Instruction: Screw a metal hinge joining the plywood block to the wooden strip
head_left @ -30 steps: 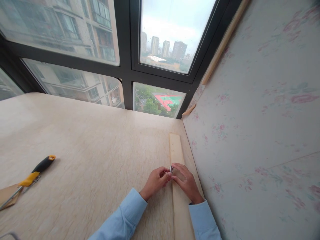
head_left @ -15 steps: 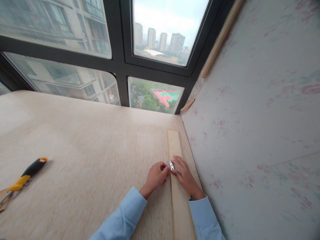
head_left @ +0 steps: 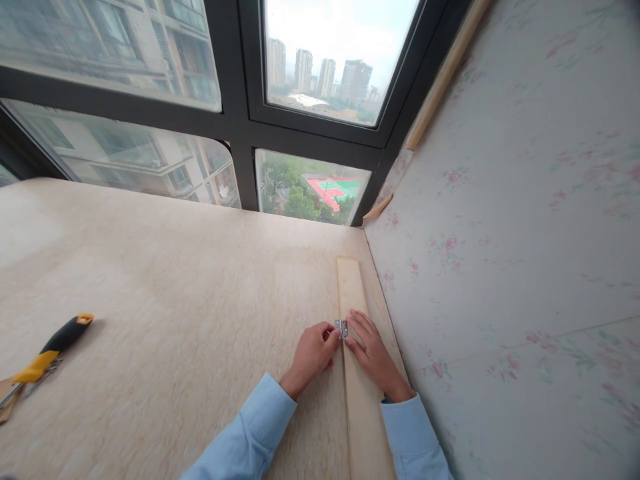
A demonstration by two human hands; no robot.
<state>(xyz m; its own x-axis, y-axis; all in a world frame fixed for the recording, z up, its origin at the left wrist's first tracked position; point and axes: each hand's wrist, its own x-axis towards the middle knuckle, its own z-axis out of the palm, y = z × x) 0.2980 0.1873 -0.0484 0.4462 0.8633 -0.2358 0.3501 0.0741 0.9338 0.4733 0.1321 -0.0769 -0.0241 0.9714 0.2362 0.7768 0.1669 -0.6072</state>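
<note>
A: Tabletop (head_left: 165,287) first — we see pale marble-look laminate filling most of the view, floral wall panel (head_left: 500,233) shutting it in on the right, dark-framed window (head_left: 240,133) at the far edge.

B: Next size down, the wooden strip (head_left: 353,287). We read it lying flat on the table just beside the wall, long axis running from us toward the window.

A: Agreed. Then both hands meet at the strip's left edge, about halfway along it. Left hand (head_left: 310,353) is curled on the table side, thumb and forefinger pinched in toward the seam. Right hand (head_left: 373,353) lies flat on the strip, fingers (head_left: 357,327) spread and pointing toward the window.

B: Smallest: the hinge (head_left: 342,327), small, silver, sitting across the strip's left edge. We put it right at the fingertips of both hands, between them. Neither hand is clearly nearer.

A: Grip? We call the left lightly pinching it, the right pressing beside it, open, not closed round anything. Actual contact is too small to be sure.

B: Fine. Utility knife (head_left: 45,357), yellow and black, well apart at far left, untouched.
</note>
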